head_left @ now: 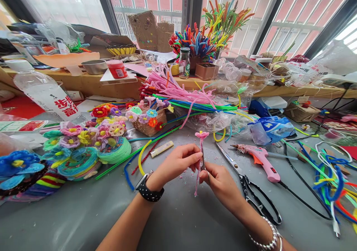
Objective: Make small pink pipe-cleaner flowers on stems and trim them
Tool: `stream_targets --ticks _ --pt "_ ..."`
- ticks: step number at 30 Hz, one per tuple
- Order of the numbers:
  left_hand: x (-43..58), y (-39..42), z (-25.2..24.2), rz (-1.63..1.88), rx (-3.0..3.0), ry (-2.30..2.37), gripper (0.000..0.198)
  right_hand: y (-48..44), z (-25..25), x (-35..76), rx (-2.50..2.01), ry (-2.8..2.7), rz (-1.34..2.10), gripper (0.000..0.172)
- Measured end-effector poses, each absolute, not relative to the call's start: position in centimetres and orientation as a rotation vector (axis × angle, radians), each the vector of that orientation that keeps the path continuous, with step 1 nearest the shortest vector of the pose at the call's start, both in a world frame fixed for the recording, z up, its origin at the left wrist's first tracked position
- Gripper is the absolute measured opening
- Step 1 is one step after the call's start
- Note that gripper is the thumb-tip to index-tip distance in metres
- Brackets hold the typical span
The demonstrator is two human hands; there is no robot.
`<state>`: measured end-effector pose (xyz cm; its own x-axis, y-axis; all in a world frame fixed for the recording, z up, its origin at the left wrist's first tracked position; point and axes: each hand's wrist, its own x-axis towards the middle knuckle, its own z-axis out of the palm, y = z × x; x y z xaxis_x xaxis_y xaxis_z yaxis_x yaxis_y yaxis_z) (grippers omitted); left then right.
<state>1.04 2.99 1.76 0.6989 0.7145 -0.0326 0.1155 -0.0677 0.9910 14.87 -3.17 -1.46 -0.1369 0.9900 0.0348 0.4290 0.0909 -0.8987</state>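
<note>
Above the grey table, my left hand (185,157) pinches the stem of a pink pipe-cleaner flower (202,135). Its petals face up around a yellow centre, and the thin fuzzy stem hangs below my fingers. My right hand (220,182) is closed on small scissors (203,162), whose blades point upward along the stem. My fingers partly hide the handles. Pink bits of fluff are scattered on the table beneath. To the right of my right hand lie large scissors (237,166) with black handles, beside a pink glue gun (262,160).
Baskets of pipe-cleaner flowers (111,150) crowd the left, near a plastic bottle (46,91). Pink pipe cleaners (173,85) are heaped behind my hands. A glue stick (162,149) lies left of my wrist. Tangled pipe cleaners (334,176) and a cable spread at right.
</note>
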Motion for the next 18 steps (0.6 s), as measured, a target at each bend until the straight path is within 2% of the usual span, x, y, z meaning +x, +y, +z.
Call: stream_targets --ticks 6,18 --pt "1.06 3.02 1.87 0.577 1.566 0.688 0.022 -3.15 -1.20 14.81 -1.489 -1.641 0.958 0.058" --pt "1.09 2.89 1.77 0.560 1.571 0.674 0.022 -3.14 -1.61 15.00 -1.365 -1.758 0.949 0.064"
